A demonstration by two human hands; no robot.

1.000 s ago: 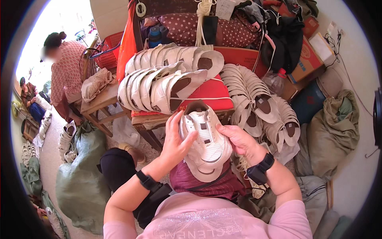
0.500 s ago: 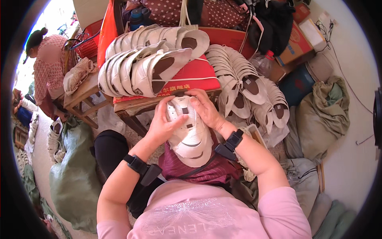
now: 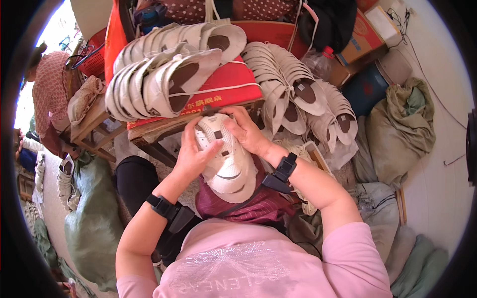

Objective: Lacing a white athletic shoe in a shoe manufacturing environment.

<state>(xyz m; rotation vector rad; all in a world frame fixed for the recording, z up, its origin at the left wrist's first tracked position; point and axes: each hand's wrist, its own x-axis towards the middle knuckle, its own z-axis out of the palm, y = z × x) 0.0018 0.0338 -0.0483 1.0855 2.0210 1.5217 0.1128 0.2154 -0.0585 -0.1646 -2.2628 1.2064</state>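
Observation:
A white shoe upper [image 3: 226, 171] with small dark patches down its middle rests over my lap, its toe toward me. My left hand [image 3: 195, 151] is wrapped round its left side, thumb lying across the top. From the right, my right hand [image 3: 248, 133] grips the far end, fingers curled over the edge. What the fingertips do under that edge is hidden. Just beyond my hands, nested white uppers [image 3: 149, 94] lie in rows on a red box [image 3: 232, 82], on a wooden bench [image 3: 156, 130]. Maroon cloth [image 3: 268, 203] covers my lap below the upper.
More nested uppers [image 3: 293, 82] hang at the bench's right. Farther right are a blue bin [image 3: 365, 87] and a khaki sack [image 3: 402, 134]. A green sack [image 3: 92, 233] stands at my left. Beyond it a person in a patterned top [image 3: 52, 84] is beside a red basket [image 3: 94, 62].
The whole view has shifted, so the bench and stacks appear farther left and higher. Both hands keep hold of the shoe upper, with little change in their grip.

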